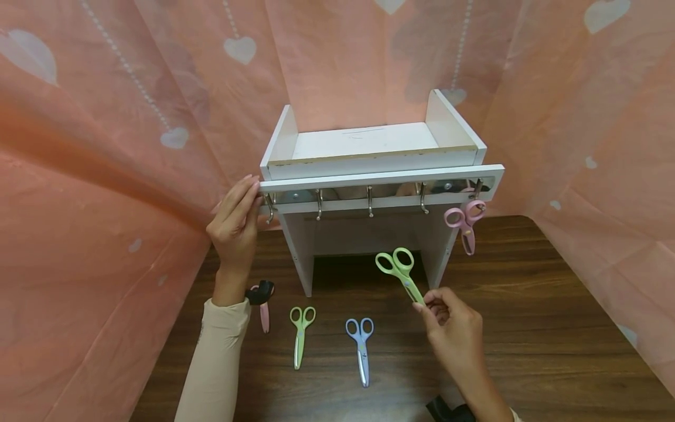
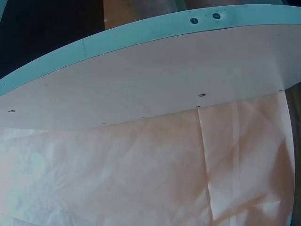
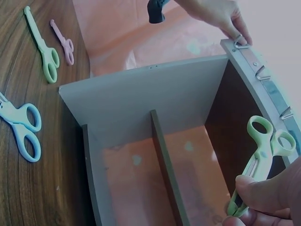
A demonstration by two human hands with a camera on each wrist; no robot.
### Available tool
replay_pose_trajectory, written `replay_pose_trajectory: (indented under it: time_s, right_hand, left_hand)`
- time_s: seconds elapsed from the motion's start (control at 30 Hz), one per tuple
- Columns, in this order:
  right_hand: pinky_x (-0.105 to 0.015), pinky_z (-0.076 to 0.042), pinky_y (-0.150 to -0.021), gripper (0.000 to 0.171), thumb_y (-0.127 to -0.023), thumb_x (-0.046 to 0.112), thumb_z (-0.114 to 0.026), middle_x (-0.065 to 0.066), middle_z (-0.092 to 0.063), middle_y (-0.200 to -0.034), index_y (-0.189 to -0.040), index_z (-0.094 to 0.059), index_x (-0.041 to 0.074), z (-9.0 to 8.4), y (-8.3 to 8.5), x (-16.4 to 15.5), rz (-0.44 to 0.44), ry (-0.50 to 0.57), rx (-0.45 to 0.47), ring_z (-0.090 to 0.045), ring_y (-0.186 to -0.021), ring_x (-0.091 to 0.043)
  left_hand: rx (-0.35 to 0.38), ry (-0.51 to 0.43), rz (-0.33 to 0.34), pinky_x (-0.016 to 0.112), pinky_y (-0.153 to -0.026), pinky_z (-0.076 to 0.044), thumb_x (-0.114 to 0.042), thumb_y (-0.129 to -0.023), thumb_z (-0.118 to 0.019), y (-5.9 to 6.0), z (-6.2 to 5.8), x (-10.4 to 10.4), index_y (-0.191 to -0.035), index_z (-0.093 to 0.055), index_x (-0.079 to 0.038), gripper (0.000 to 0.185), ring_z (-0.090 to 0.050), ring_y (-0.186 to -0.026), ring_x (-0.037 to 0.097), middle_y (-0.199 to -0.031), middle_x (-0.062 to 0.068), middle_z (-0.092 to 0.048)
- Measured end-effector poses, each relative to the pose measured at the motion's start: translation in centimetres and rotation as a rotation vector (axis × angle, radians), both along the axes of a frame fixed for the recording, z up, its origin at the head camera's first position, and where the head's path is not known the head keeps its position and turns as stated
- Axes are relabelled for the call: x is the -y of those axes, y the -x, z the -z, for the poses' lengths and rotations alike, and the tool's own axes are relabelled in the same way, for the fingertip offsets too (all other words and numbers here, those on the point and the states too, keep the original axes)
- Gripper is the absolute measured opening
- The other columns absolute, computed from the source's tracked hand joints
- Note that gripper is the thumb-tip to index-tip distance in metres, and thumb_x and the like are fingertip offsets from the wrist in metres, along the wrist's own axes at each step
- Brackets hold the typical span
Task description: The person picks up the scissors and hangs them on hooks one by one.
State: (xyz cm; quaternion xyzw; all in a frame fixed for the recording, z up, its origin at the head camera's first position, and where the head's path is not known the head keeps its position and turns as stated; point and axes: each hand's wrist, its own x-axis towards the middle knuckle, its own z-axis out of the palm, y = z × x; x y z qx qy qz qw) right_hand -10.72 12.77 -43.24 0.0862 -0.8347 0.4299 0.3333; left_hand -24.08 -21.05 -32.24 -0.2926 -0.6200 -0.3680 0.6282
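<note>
My right hand [image 1: 457, 331] pinches a pair of light green scissors [image 1: 401, 266] by the blade end, handle loops pointing up toward the hook rail [image 1: 343, 177]. In the right wrist view these green scissors [image 3: 260, 155] overlap the front of the rail. My left hand [image 1: 234, 220] holds the rail's left end between thumb and fingers. Pink scissors [image 1: 466, 223] hang by a loop from the rightmost hook [image 1: 478, 189]. The other hooks, such as the middle hook [image 1: 370, 202], carry nothing. The left wrist view shows a white panel [image 2: 141, 84] but no hand.
On the dark wooden floor lie other green scissors [image 1: 300, 337], blue scissors [image 1: 361, 351] and pink scissors [image 1: 265, 316] partly behind the left wrist. The rail is on a white shelf unit [image 1: 295, 252]. Pink cloth with hearts [image 1: 343, 64] surrounds it at the back and sides.
</note>
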Motion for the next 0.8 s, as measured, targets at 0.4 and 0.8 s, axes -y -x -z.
replay_pose_trajectory:
  time_s: [0.4, 0.8]
  right_hand:
    - [-0.008, -0.049, -0.053, 0.029, -0.068, -0.014, -0.088, -0.005, -0.067, -0.071, -0.083, -0.066, -0.001, -0.54, 0.13, -0.12, -0.004, 0.055, -0.047, -0.058, -0.059, -0.006]
    - [-0.006, -0.048, -0.055, 0.027, -0.071, -0.012, -0.087, -0.007, -0.07, -0.074, -0.086, -0.068, -0.001, -0.92, 0.5, -0.38, 0.019, 0.114, -0.134, -0.059, -0.061, 0.001]
  left_hand:
    - [0.004, 0.005, -0.006, 0.041, -0.097, -0.057, 0.024, -0.073, -0.077, 0.21, 0.19, 0.07, -0.105, -0.078, 0.004, 0.037, -0.071, -0.104, 0.04, -0.109, 0.02, -0.075]
    - [0.008, 0.005, -0.013, 0.041, -0.097, -0.057, 0.023, -0.074, -0.077, 0.04, 0.08, 0.08, -0.105, -0.078, 0.004, 0.036, -0.07, -0.106, 0.038, -0.11, 0.02, -0.074]
